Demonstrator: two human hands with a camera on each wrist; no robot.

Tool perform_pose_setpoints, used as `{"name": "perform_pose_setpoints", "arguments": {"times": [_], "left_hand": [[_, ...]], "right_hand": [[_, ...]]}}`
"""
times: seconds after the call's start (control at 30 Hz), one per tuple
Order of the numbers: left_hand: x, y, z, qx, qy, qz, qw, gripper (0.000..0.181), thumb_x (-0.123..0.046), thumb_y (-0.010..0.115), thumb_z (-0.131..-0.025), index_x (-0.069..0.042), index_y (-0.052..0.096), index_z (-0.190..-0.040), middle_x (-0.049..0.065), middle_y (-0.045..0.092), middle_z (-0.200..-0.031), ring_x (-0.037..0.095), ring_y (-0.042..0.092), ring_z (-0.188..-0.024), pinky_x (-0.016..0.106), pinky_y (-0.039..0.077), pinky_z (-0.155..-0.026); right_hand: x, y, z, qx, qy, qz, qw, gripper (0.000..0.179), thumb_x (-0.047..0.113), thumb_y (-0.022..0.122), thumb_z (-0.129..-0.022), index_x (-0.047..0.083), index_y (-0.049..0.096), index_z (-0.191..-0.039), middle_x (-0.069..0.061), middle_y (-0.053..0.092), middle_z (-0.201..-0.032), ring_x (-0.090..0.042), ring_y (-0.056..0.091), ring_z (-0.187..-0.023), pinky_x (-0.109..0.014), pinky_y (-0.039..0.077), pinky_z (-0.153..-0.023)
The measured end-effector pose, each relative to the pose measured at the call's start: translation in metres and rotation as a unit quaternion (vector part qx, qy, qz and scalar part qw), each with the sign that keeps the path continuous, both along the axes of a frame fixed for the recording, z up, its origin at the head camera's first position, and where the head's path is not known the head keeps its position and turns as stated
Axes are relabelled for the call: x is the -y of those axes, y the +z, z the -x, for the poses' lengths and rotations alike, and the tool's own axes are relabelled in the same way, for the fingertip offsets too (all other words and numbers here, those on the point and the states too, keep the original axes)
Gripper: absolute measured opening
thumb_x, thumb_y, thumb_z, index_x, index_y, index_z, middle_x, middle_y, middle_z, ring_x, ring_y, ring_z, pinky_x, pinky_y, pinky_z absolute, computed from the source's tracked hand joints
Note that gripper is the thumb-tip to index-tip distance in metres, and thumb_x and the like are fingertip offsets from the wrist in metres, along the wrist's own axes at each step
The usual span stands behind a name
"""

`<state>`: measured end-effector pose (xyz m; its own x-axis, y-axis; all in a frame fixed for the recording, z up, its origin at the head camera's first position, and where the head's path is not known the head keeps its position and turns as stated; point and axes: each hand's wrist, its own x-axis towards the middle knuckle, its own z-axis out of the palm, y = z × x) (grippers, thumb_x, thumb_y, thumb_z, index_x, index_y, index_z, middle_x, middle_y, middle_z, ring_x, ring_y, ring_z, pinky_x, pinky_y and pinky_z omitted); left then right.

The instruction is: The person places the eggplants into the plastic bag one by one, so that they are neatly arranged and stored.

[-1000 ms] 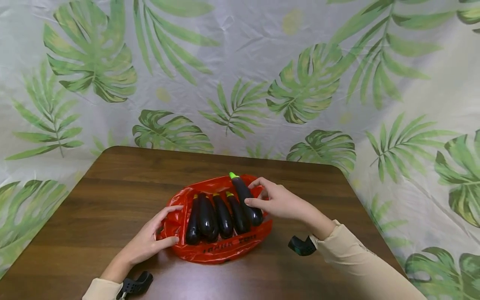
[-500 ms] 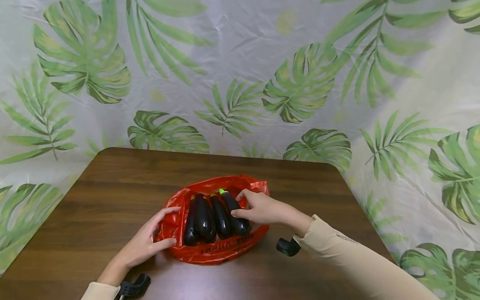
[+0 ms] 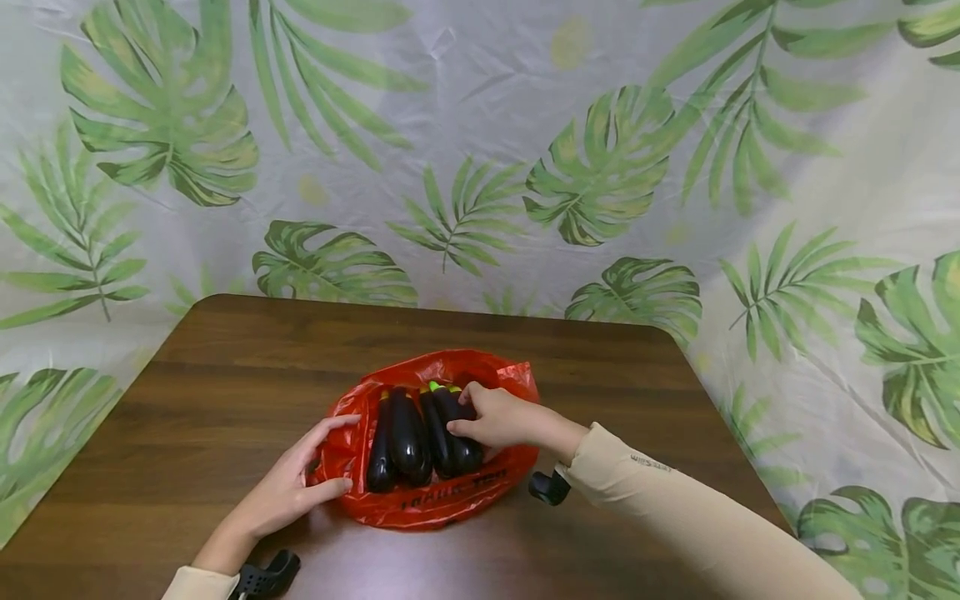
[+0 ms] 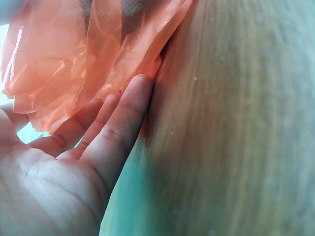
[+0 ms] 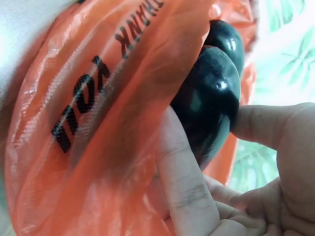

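A red plastic bag (image 3: 435,515) lies spread on the table with its mouth facing up and several dark purple eggplants (image 3: 408,437) side by side in it. My right hand (image 3: 506,418) holds one eggplant (image 3: 467,454) with a bright green stem, at the right of the row, thumb on one side and fingers on the other. In the right wrist view its rounded end (image 5: 209,93) shows between thumb and fingers, beside the bag's printed wall (image 5: 98,113). My left hand (image 3: 281,487) rests against the bag's left side, fingers extended, touching the plastic (image 4: 74,59) in the left wrist view.
The bag sits on a dark wooden table (image 3: 247,375) with rounded far corners. Behind the table hangs a pale cloth (image 3: 480,83) printed with green leaves. Black camera mounts (image 3: 273,573) are worn at the wrists.
My right hand has moved left with the green-stemmed eggplant, lowering it from above the bag's right side onto the others. The left hand stays at the bag's left side.
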<state>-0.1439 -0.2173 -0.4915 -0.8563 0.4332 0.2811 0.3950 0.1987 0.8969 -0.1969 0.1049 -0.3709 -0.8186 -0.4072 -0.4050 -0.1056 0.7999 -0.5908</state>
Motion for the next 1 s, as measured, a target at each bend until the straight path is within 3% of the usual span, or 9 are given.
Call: {"name": "perform_pose_setpoints", "arguments": {"times": [0.13, 0.53, 0.83, 1.0], "left_hand": [[0.000, -0.002, 0.001, 0.007, -0.001, -0.001, 1.0000, 0.069, -0.011, 0.076, -0.094, -0.009, 0.046, -0.156, 0.022, 0.054, -0.151, 0.010, 0.063, -0.124, 0.028, 0.061, -0.093], [-0.001, 0.000, 0.000, -0.004, 0.000, -0.002, 1.0000, 0.069, -0.010, 0.077, -0.093, -0.009, 0.047, -0.155, 0.021, 0.055, -0.149, 0.008, 0.062, -0.123, 0.027, 0.060, -0.093], [-0.001, 0.002, 0.000, -0.005, -0.001, 0.002, 1.0000, 0.069, -0.011, 0.077, -0.094, -0.008, 0.046, -0.156, 0.022, 0.055, -0.149, 0.009, 0.063, -0.123, 0.027, 0.061, -0.092], [-0.002, 0.003, -0.001, 0.003, 0.003, 0.007, 1.0000, 0.070, -0.013, 0.077, -0.094, -0.010, 0.046, -0.156, 0.022, 0.054, -0.151, 0.009, 0.062, -0.124, 0.026, 0.060, -0.092]], "right_hand": [[0.004, 0.000, 0.004, 0.007, -0.006, -0.006, 0.9999, 0.050, 0.031, 0.068, -0.106, 0.000, 0.049, -0.141, -0.028, 0.063, -0.132, -0.020, 0.076, -0.072, -0.035, 0.065, -0.070], [0.011, 0.003, 0.011, 0.010, -0.002, -0.058, 0.9982, 0.050, 0.033, 0.072, -0.104, 0.004, 0.046, -0.136, -0.018, 0.063, -0.118, -0.020, 0.072, -0.071, -0.033, 0.065, -0.068], [0.012, 0.010, 0.011, 0.003, 0.016, -0.113, 0.9935, 0.060, 0.038, 0.073, -0.102, 0.002, 0.044, -0.141, -0.016, 0.063, -0.112, -0.020, 0.074, -0.067, -0.033, 0.065, -0.075], [0.011, 0.010, 0.011, 0.003, 0.022, -0.130, 0.9913, 0.056, 0.035, 0.073, -0.103, 0.004, 0.044, -0.140, -0.015, 0.064, -0.108, -0.019, 0.074, -0.067, -0.034, 0.065, -0.079]]}}
